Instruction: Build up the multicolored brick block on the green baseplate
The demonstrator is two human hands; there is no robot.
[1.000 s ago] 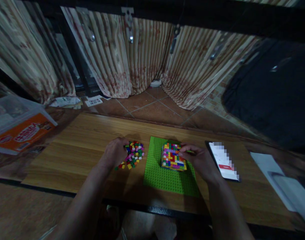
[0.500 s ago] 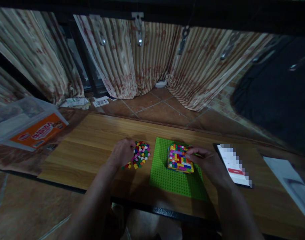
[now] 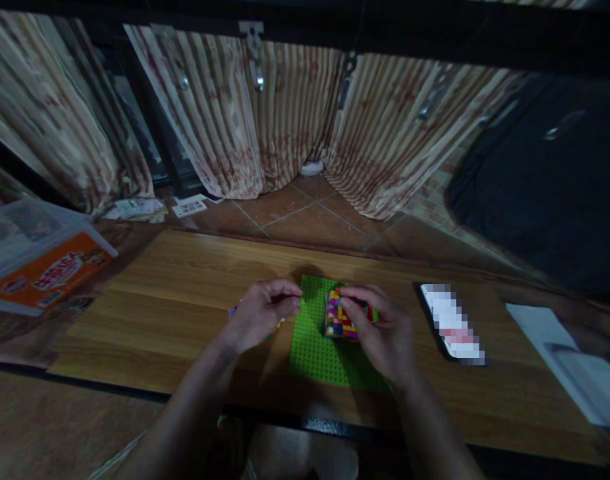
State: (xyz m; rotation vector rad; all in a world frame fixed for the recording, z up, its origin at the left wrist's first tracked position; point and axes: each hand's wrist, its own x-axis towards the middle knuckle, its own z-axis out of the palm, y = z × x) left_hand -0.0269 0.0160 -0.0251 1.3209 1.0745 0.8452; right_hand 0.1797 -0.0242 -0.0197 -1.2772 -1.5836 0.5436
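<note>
On the green baseplate (image 3: 309, 347) sits a layered block of small multicoloured toy bricks (image 3: 337, 323). My right hand (image 3: 387, 330) covers the block's right side. Its thumb and forefinger come together at the block's upper left top; whatever is between them is too small to tell. Just left of the block, above the baseplate's left edge, my left hand (image 3: 259, 313) has thumb and forefinger pinched, and anything inside the pinch cannot be made out. Behind and under that hand, the loose brick pile (image 3: 233, 311) is mostly hidden.
A phone (image 3: 449, 323) lies on the wooden table (image 3: 159, 313), right of the baseplate. Farther right are white sheets (image 3: 539, 333). A clear plastic tub (image 3: 45, 260) with an orange label stands at the left. Striped curtains (image 3: 225, 120) hang beyond the table.
My left hand has moved right, from the loose brick pile to the baseplate's left edge. My right hand's fingertips have shifted left across the block. The view has shifted slightly.
</note>
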